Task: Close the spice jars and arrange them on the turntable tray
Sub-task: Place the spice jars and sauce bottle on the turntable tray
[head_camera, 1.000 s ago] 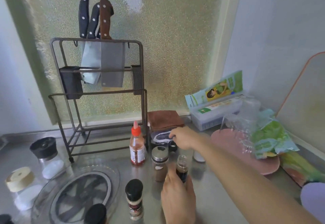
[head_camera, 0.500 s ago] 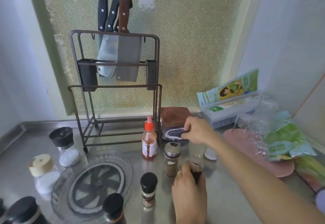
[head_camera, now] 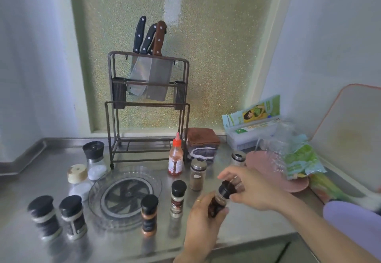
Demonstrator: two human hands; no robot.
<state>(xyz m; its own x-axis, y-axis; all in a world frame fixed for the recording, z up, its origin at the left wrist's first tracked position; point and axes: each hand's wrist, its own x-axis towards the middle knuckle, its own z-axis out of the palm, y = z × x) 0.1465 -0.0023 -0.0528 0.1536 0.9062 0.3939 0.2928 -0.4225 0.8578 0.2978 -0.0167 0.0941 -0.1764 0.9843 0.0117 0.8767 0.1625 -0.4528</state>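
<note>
My left hand (head_camera: 203,224) grips the body of a small dark spice jar (head_camera: 216,205), tilted, above the steel counter. My right hand (head_camera: 250,188) has its fingers on the jar's black cap (head_camera: 226,188), which sits on the jar's mouth. The clear turntable tray (head_camera: 97,192) lies to the left with nothing on it. Capped jars stand around it: two black-lidded ones (head_camera: 72,217) at the left, an orange-spice jar (head_camera: 148,214) and a brown-label jar (head_camera: 177,197) at its right edge, a silver-lidded jar (head_camera: 197,177) behind, a black-topped grinder (head_camera: 94,159) and a cream-lidded jar (head_camera: 78,177) at the back left.
A red-capped sauce bottle (head_camera: 175,157) and a knife rack (head_camera: 147,108) stand behind the tray. Folded cloths (head_camera: 203,145), another silver-lidded jar (head_camera: 238,157), a pink plate (head_camera: 292,184) with plastic bags, a box (head_camera: 252,127) and a cutting board (head_camera: 350,130) fill the right side.
My right hand came back from the cloths with the black cap and set it on the jar's mouth. My left hand lifted and tilted the jar. The view pulled back and up.
</note>
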